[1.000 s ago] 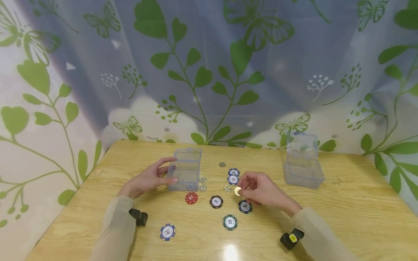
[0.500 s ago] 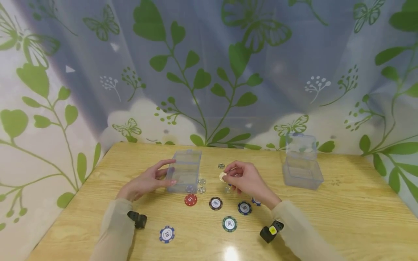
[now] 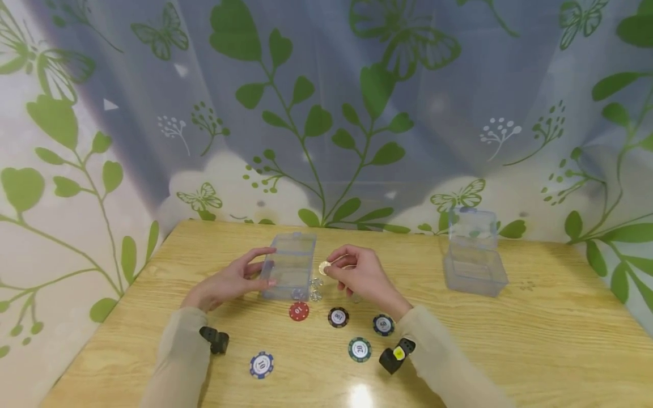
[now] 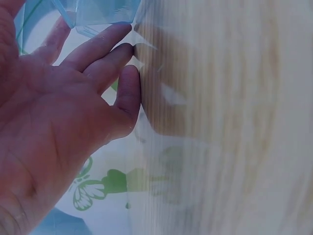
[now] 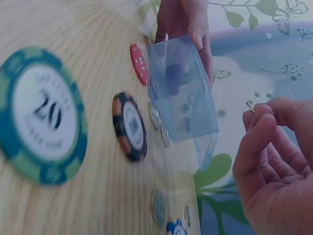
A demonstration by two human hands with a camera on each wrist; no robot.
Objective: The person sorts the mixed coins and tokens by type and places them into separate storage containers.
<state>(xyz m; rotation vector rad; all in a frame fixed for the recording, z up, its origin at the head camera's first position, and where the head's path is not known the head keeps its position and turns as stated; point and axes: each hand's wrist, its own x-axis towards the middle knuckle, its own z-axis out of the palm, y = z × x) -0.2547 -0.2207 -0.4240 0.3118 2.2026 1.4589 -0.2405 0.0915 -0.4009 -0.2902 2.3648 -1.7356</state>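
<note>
My right hand pinches a gold coin between thumb and fingertips, raised just right of a clear plastic box with its lid open at the back. The right wrist view shows the coin nearly edge-on at the fingertips. On the box's left side, my left hand holds the wall, thumb and index finger over the rim; its other fingers extend beside the box in the left wrist view. Silver-looking coins lie against the box's right side. A blue chip is hidden by my right hand in the head view.
Around the wooden table lie a red chip, a black-and-brown 100 chip, a dark blue 50 chip, a green 20 chip and a blue 10 chip. A second open clear box stands at right.
My right hand has carried the gold coin leftward and away from me, from beside the 50 chip to the box's right edge. The left hand and box have stayed in place.
</note>
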